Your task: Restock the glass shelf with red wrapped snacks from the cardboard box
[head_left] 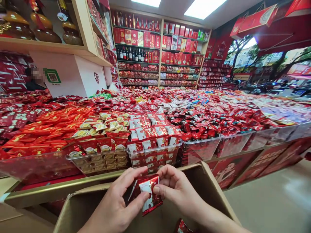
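Both my hands hold small red and white candy packets (148, 201) above an open cardboard box (213, 189). My left hand (119, 197) grips them from the left, thumb across the front packet and fingers behind. At least one more packet seems to sit behind the front one. My right hand (176, 184) pinches the front packet's right edge between thumb and fingers. Lower down in the box, a red packet (182, 226) shows partly at the bottom of the view. Just beyond the box, a clear bin (155, 150) holds matching packets in stacked rows.
To the left of that bin, another clear bin (97, 161) holds durian-labelled packets. Loose red-orange packets (48, 129) pile up farther left. More clear bins (201, 149) line the counter rightward. Shelves (160, 48) of bottles and gift boxes stand behind. A person (35, 79) is at far left.
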### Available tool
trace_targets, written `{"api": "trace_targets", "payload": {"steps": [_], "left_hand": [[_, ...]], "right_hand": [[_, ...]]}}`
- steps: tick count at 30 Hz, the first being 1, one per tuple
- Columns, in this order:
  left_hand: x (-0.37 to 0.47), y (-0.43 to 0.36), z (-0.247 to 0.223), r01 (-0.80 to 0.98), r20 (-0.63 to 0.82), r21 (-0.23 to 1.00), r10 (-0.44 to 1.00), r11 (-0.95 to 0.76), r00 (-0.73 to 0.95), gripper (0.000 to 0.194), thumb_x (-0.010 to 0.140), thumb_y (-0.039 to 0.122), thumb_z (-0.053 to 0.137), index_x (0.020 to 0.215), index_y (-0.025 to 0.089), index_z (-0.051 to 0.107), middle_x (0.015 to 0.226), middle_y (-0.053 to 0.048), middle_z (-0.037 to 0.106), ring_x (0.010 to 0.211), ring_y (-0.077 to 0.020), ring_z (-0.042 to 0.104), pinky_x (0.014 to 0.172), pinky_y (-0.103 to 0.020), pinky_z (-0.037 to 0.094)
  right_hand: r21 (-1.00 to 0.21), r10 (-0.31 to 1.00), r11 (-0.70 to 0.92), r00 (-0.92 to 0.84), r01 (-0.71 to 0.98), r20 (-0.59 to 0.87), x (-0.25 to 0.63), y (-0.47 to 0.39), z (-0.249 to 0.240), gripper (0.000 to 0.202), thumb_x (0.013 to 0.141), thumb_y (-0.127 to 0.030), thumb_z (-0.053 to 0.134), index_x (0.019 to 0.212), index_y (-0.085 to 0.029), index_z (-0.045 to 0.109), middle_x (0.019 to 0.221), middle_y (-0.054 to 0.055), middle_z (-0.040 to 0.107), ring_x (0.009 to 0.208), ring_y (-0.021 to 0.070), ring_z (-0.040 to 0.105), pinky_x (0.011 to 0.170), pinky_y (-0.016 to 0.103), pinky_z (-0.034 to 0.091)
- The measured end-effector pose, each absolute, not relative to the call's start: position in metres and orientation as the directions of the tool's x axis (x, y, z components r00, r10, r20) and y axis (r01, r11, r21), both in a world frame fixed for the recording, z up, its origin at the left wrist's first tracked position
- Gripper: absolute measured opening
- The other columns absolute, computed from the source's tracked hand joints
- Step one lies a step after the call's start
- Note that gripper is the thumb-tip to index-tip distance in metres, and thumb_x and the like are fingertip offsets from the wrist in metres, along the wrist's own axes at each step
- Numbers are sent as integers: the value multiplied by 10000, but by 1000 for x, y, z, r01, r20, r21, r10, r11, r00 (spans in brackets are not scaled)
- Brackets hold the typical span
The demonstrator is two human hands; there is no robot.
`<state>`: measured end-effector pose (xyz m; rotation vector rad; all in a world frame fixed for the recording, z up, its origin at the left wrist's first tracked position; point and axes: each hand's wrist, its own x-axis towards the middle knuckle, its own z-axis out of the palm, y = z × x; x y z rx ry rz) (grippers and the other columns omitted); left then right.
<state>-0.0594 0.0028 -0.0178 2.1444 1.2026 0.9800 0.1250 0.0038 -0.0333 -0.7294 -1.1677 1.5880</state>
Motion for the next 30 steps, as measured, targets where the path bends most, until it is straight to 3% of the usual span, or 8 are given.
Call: {"api": "trace_targets", "payload": {"steps": [3, 9, 14, 19, 30], "left_hand": [[-56, 1, -16, 484, 328, 718, 856, -500, 399, 324, 723, 325, 621, 1044, 310, 583, 1049, 0, 632, 977, -185, 583, 814, -203, 456], [-46, -4, -17, 395, 220, 869, 948, -297, 229, 306, 638, 394, 679, 918, 289, 614, 809, 29, 684, 691, -156, 629, 639, -189, 483], [-40, -7, -22, 233, 124, 956, 964, -180, 235, 415, 633, 370, 669, 1018, 267, 555, 794, 11, 682, 660, -155, 619, 616, -221, 503], [-33, -10, -12, 51, 42, 997, 990, -49, 137, 571, 642, 365, 677, 1146, 242, 438, 830, -1, 678, 671, -160, 638, 609, -246, 524], [-31, -9, -2, -32, 63, 998, 996, -61, 61, 656, 598, 355, 723, 1169, 208, 433, 790, 1, 699, 664, -149, 652, 632, -221, 519]], "right_hand": [[-901, 935, -69, -344, -429, 92, 124, 3, -33, 366, 583, -257, 780, 722, -148, 460, 647, -43, 582, 568, 43, 512, 525, 159, 392], [-917, 941, -39, -324, -397, 101, 126, 5, -32, 340, 618, -347, 751, 727, -138, 505, 640, -30, 572, 578, 51, 490, 547, 180, 377], [-949, 964, -16, -258, -313, 69, 128, 10, -30, 354, 608, -395, 743, 629, -124, 516, 563, -30, 548, 539, 49, 457, 540, 185, 354], [-947, 967, -29, -250, -321, 55, 127, 13, -26, 338, 630, -408, 723, 661, -119, 550, 587, -12, 579, 523, 59, 481, 531, 198, 372], [-958, 958, 24, -269, -285, 104, 122, 13, -22, 357, 620, -433, 718, 695, -129, 546, 603, -11, 585, 517, 68, 505, 518, 207, 414]]}}
